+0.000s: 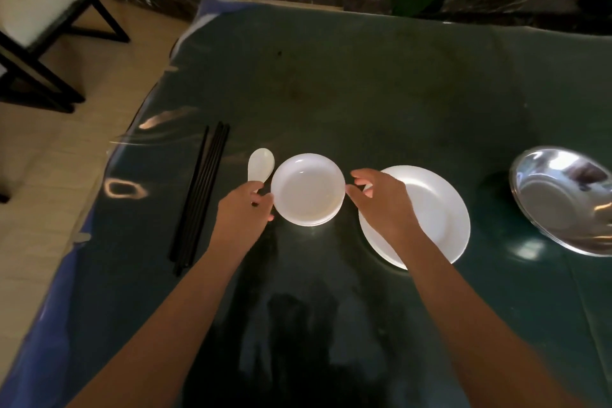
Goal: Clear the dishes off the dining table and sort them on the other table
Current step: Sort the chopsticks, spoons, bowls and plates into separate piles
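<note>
A dark green glossy tabletop (364,83) carries the dishes in a row across its middle. At the centre sits a short stack of small round white saucers (308,189). The left hand (243,209) lies at the stack's left rim, fingertips touching its edge, fingers loosely curved; whether it truly grips cannot be told. The right hand (381,199) hovers just right of the stack, fingers spread and relaxed, holding nothing, and it covers part of a larger round white plate (440,215) lying to the right. Just left of the saucers lies a white ceramic soup spoon (260,164), its handle running under the left hand. Farther left, several black chopsticks (200,195) lie side by side. At the right edge rests a shiny steel bowl (563,199), tilted. A white-cushioned chair with a black frame (36,10) stands on the floor at far left.
</note>
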`<state>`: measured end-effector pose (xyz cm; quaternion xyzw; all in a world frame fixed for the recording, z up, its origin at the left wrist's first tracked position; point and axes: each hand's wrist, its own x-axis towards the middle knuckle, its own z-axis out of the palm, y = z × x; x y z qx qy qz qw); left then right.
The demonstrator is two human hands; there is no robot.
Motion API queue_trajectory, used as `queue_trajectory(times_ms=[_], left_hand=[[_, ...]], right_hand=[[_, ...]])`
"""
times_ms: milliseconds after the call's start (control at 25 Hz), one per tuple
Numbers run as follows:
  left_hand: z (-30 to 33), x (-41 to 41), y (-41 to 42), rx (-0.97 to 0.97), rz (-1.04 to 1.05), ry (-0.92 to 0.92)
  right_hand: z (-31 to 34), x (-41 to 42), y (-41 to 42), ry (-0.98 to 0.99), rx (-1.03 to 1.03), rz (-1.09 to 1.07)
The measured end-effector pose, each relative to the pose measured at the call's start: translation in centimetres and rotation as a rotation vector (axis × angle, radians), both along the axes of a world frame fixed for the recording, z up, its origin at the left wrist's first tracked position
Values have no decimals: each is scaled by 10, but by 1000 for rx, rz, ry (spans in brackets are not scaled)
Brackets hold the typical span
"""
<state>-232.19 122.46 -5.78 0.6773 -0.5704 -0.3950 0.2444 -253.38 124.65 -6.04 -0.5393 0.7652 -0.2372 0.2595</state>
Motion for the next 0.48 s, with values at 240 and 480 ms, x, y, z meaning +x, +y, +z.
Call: queue_trajectory(times_ms=[240, 480], left_hand=[[3, -44, 60, -488, -405, -195], [-34, -109, 67, -369, -713, -482]], right_hand=[[-10, -74, 76, 318, -23, -226], [-23, -110, 109, 354, 119, -158]])
